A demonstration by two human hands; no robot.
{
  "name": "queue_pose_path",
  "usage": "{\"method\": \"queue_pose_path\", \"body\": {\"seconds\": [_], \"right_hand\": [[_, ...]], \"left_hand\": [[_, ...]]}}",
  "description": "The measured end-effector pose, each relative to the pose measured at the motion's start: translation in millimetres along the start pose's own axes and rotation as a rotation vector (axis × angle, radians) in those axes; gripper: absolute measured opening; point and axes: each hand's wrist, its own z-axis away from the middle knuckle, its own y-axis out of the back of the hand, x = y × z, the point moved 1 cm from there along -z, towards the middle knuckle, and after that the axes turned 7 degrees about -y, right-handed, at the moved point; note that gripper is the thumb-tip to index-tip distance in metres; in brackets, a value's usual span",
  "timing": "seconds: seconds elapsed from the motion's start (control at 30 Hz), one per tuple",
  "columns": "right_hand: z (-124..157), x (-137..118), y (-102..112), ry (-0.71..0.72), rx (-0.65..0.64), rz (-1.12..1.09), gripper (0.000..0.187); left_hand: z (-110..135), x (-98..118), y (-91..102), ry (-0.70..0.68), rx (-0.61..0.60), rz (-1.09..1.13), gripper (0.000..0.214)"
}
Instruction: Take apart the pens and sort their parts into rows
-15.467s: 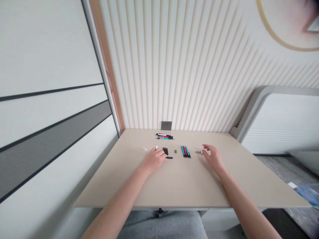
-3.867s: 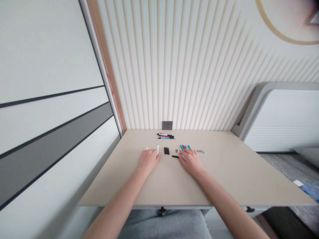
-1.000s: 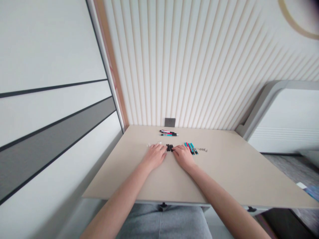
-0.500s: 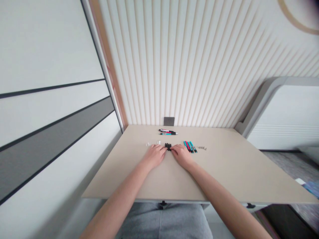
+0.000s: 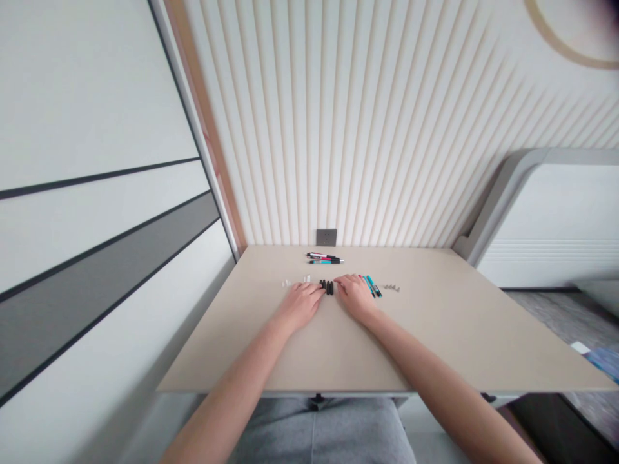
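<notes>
My left hand (image 5: pixel 298 306) lies flat on the table, its fingertips against a small cluster of black pen parts (image 5: pixel 327 287). My right hand (image 5: pixel 354 298) rests just to the right of that cluster, with its fingers reaching toward it. Neither hand appears to hold anything. Partly behind the right fingers are several teal and pink pens (image 5: pixel 371 286). Small clear pieces (image 5: pixel 294 282) lie beyond the left hand, and tiny grey metal parts (image 5: pixel 391 288) sit farther right.
Two or three assembled pens (image 5: pixel 324 258) lie along the back of the beige table (image 5: pixel 435 335), below a grey wall socket (image 5: pixel 326 237). Ribbed panelling rises behind the table, a white panelled wall stands left, and a grey-framed white furnishing stands right.
My right hand has shifted slightly up the table, its fingers now covering more of the teal and pink pens. The black parts remain gathered between my hands.
</notes>
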Motion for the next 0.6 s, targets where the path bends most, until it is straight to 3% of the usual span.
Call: {"method": "queue_pose_path", "body": {"seconds": [0.2, 0.3, 0.47, 0.6], "right_hand": [[-67, 27, -1, -0.205, -0.039, 0.157, 0.035], [-93, 31, -13, -0.222, -0.070, 0.170, 0.033], [-110, 26, -35, -0.212, -0.085, 0.173, 0.028], [-112, 22, -41, -0.195, -0.064, 0.163, 0.027]], "left_hand": [[1, 1, 2.1, -0.009, 0.000, -0.013, 0.034], [1, 2, 4.6, -0.012, -0.016, -0.015, 0.034], [3, 4, 7.2, -0.027, -0.022, -0.023, 0.033], [2, 4, 6.5, -0.035, -0.014, -0.037, 0.031]]}}
